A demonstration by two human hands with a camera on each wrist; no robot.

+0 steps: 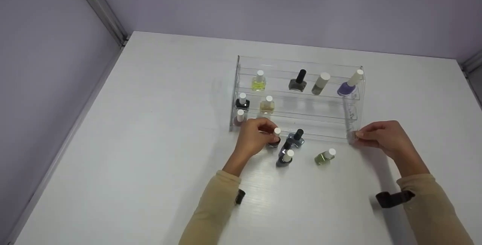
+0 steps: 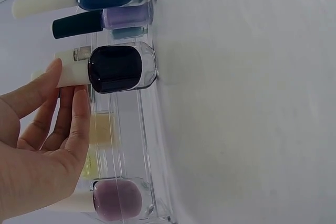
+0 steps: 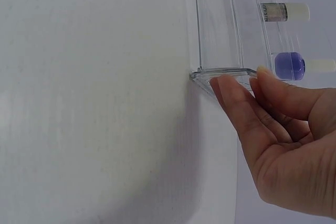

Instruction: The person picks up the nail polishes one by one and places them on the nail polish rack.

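Observation:
A clear acrylic tiered rack (image 1: 297, 124) stands mid-table with several nail polish bottles on its shelves. My left hand (image 1: 272, 136) pinches the white cap of a dark polish bottle (image 1: 275, 141) at the rack's front edge. In the left wrist view, the fingers of that hand (image 2: 65, 85) lie round the cap of the dark bottle (image 2: 115, 69), which is upright. My right hand (image 1: 357, 136) pinches the rack's right front corner (image 1: 352, 136). In the right wrist view, the thumb and a finger of the right hand (image 3: 244, 80) hold that corner of the rack (image 3: 220, 72).
Loose on the table in front of the rack stand a blue-grey bottle (image 1: 296, 139), a dark blue bottle (image 1: 285, 158) and a green bottle (image 1: 325, 156). The rack holds yellow (image 1: 259, 81), grey (image 1: 298, 81), purple (image 1: 348, 85) and pink (image 1: 239, 117) bottles. Walls close the left and back.

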